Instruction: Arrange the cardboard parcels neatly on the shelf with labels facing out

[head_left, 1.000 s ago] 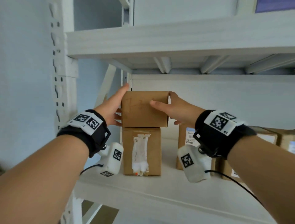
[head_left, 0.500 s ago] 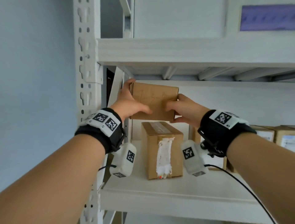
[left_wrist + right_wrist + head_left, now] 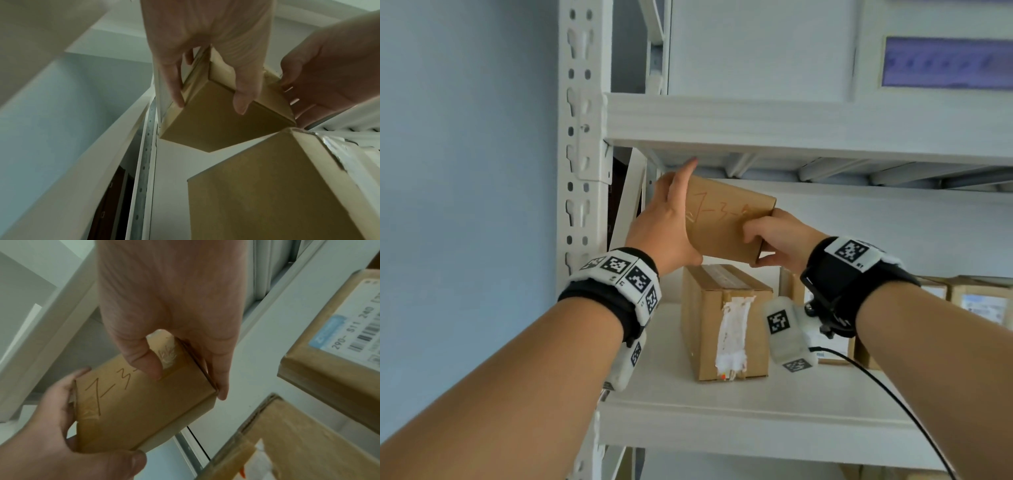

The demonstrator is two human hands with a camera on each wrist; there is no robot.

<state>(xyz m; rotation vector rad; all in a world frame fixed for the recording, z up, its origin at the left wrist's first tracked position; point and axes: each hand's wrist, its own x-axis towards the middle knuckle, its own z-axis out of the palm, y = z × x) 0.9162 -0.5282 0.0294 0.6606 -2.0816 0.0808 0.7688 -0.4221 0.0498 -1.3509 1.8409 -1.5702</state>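
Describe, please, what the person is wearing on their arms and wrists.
Bare forearms, no sleeves. Each wrist carries a black strap topped by a white block with black square fiducial markers. A white camera pod, also marker-tagged, hangs beneath each wrist; a black cable trails from the right one.

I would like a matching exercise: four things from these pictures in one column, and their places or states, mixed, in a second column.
1. hand-marked parcel
2. parcel with torn white label
3. parcel with printed barcode label
4. shelf board

a. carries the standing parcels
b. stands directly below the lifted one
c. held tilted in the air by both hands
d. stands to the right of the others

Pairs: 1-c, 2-b, 3-d, 4-a
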